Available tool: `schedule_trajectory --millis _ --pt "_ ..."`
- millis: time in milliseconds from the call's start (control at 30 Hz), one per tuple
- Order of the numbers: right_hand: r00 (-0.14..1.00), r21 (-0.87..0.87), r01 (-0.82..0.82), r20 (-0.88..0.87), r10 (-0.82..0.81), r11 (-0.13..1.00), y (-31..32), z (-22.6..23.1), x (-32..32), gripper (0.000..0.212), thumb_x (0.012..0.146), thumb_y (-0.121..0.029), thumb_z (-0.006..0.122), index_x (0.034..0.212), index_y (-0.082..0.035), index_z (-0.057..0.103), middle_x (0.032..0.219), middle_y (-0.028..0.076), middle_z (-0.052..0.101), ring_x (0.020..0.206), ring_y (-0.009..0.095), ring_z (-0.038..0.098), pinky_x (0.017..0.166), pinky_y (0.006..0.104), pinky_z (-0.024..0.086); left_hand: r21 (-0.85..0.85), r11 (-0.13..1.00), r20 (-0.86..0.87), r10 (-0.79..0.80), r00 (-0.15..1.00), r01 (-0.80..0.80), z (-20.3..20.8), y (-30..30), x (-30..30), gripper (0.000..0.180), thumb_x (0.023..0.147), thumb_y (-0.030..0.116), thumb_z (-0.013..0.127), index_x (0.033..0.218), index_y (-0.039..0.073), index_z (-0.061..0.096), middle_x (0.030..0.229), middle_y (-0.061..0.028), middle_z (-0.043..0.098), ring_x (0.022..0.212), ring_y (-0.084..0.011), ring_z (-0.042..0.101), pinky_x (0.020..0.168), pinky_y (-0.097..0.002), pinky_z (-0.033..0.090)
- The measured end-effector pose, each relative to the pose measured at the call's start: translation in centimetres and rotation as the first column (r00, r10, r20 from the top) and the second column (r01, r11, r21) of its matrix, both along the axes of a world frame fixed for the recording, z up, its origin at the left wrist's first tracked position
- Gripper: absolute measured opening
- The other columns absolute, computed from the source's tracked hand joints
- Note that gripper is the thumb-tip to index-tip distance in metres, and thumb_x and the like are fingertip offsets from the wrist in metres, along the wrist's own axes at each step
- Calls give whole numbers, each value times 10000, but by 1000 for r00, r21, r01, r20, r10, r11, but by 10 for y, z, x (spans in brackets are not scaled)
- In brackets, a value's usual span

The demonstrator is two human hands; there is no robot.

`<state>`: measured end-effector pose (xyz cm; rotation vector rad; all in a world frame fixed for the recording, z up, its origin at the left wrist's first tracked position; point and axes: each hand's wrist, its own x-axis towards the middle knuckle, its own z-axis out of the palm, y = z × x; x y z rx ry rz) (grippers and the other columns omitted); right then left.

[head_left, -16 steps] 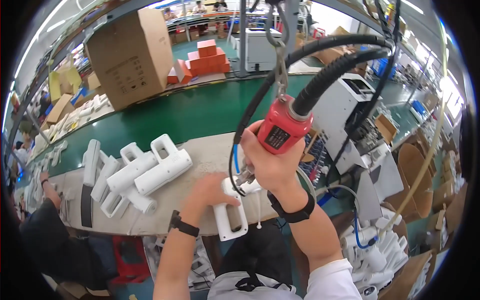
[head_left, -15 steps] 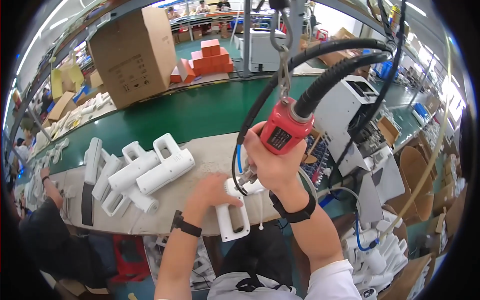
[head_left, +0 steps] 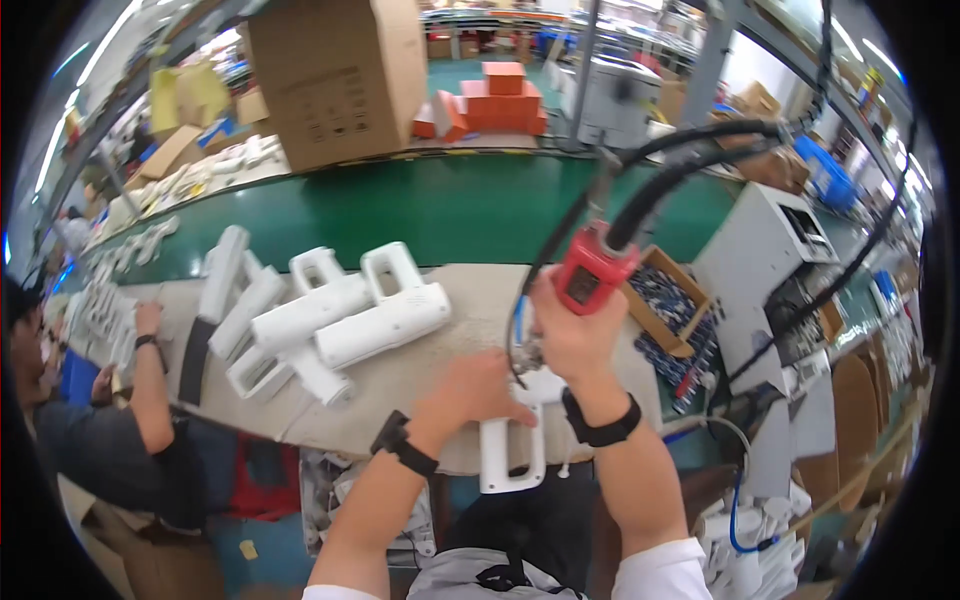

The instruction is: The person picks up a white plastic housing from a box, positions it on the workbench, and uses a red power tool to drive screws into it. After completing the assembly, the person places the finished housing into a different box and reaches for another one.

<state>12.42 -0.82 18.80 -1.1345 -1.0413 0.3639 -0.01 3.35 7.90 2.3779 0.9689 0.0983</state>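
Note:
My right hand (head_left: 577, 335) is wrapped round a red power screwdriver (head_left: 598, 272), which hangs from above with thick black cables. Its metal tip end points down at a white plastic housing with a loop handle (head_left: 494, 452) at the table's front edge. My left hand (head_left: 468, 388) presses on the housing from the left, fingers closed over its body and thumb along the top of the handle. The exact contact of the tip is hidden between my hands. To the left lie several more white housings (head_left: 385, 326) in a loose pile.
Right of my hands stands a cardboard tray (head_left: 650, 325) of small dark parts, beside a white machine (head_left: 745, 240). A green conveyor belt (head_left: 470, 205) runs behind, with a large carton (head_left: 335, 90) and orange boxes (head_left: 500, 105). A co-worker's arm (head_left: 150, 385) reaches in at far left.
The whole view has swung left, so the scene sits farther right. Both hands keep their hold; the screwdriver appears slightly lower against the housing. More of the co-worker shows.

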Motion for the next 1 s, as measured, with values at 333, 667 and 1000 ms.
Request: schedule_trajectory --millis 333,667,1000 --pt "990 138 -31 -129 49 990 -48 50 6 155 835 -3 617 952 -4 515 655 70 588 445 106 515 413 225 414 1 1000 -98 20 995 -20 2 10 18 840 508 620 778 1057 5 614 1065 -158 615 1020 -320 590 889 -418 468" --pt "993 83 -44 -102 52 996 -38 13 8 90 821 12 613 878 2 544 626 55 573 461 104 526 422 235 419 18 1000 -138 22 990 -19 7 13 21 719 566 527 788 1074 47 619 1055 -132 623 1017 -308 601 878 -410 484" --pt "995 86 -31 -96 39 996 -39 12 3 49 822 17 614 843 6 571 599 35 566 448 90 523 414 220 410 -124 982 214 169 962 -145 -30 -2 -26 973 498 504 865 1242 17 470 1175 -247 537 1160 -392 491 992 -438 393"
